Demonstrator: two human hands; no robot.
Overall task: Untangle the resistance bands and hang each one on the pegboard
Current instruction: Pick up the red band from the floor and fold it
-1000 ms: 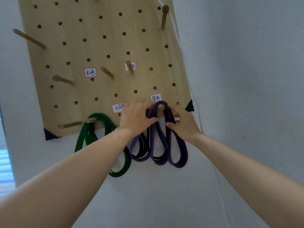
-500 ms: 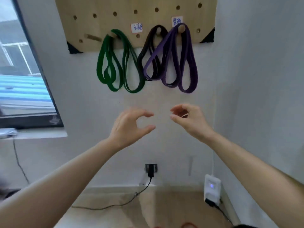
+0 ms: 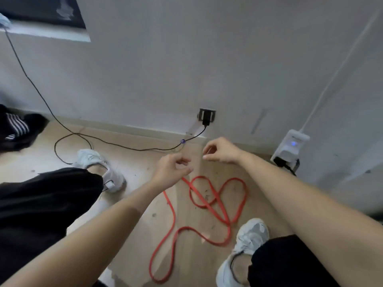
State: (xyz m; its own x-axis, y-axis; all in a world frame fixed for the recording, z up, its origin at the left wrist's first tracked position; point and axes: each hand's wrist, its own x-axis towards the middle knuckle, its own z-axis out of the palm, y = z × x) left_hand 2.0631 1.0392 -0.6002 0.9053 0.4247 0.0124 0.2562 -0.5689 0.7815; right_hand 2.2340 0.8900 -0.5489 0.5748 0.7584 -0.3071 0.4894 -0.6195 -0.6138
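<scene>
A red resistance band lies in crossed loops on the wooden floor between my two feet. Above its far end hovers my left hand, fingers loosely curled and holding nothing. To the right and slightly farther out is my right hand, fingers bent with thumb and forefinger apart, also holding nothing. Neither hand touches the band. The pegboard and the bands hung on it are out of view.
My white shoes stand at left and lower right. A black cable runs from the window sill across the floor to a wall socket. A white device sits in the right corner. Dark clothing lies at far left.
Both hands let go of the purple band on its peg and dropped down. My view swung from the pegboard down to the floor, where the red band lies.
</scene>
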